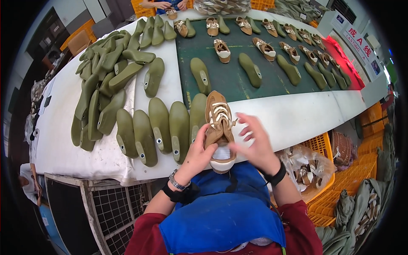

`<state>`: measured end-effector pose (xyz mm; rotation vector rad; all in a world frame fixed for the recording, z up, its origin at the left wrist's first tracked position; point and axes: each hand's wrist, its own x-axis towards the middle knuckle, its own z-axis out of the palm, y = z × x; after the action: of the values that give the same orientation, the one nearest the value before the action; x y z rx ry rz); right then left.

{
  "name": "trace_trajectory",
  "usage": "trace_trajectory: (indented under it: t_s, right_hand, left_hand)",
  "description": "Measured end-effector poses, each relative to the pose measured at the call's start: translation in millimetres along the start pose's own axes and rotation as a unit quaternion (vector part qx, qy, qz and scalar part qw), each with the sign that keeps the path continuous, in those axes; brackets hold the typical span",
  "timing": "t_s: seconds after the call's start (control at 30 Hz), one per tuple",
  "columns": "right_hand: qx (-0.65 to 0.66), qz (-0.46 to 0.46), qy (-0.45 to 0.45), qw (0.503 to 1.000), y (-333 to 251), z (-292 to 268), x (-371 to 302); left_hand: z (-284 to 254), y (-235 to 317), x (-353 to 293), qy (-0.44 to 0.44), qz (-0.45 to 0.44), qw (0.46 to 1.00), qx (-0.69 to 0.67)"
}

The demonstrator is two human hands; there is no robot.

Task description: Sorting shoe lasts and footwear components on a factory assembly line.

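A brown and white laced shoe upper (219,117) is held up before me at the table's near edge, toe pointing away. My left hand (199,148) grips its left side, fingers closed along the collar. On the other side my right hand (257,142) has its fingers spread and raised, the thumb close to the collar; whether it touches I cannot tell. A green shoe last (198,111) stands partly hidden behind the shoe upper. Left of it several more green lasts (160,123) lie in a row, soles up or tilted.
A pile of green lasts (102,80) covers the table's left side. The dark green belt (229,91) carries shoe uppers (264,49) and lasts (250,70). An orange crate (321,144) with bagged uppers (307,168) stands at lower right. Across the table are another person's hands (172,6).
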<state>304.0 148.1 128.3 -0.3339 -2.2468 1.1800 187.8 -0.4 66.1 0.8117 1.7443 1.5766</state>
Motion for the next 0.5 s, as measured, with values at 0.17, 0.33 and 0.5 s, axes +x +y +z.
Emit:
trace_trajectory:
  t_s: [0.17,0.33,0.5]
  right_hand:
    - [-0.01,0.02,0.0,1.0,2.8,13.7,-5.7]
    - [-0.11,-0.129,0.03,0.985,-3.7,17.9,-0.6]
    - [-0.105,-0.109,0.015,0.988,-14.2,16.4,3.4]
  left_hand:
    - [1.9,17.5,2.1,-0.015,-0.034,0.999,0.017]
    - [2.7,30.7,3.6,0.15,0.226,0.934,0.233]
    - [0.3,41.7,-0.3,0.165,0.231,0.93,0.233]
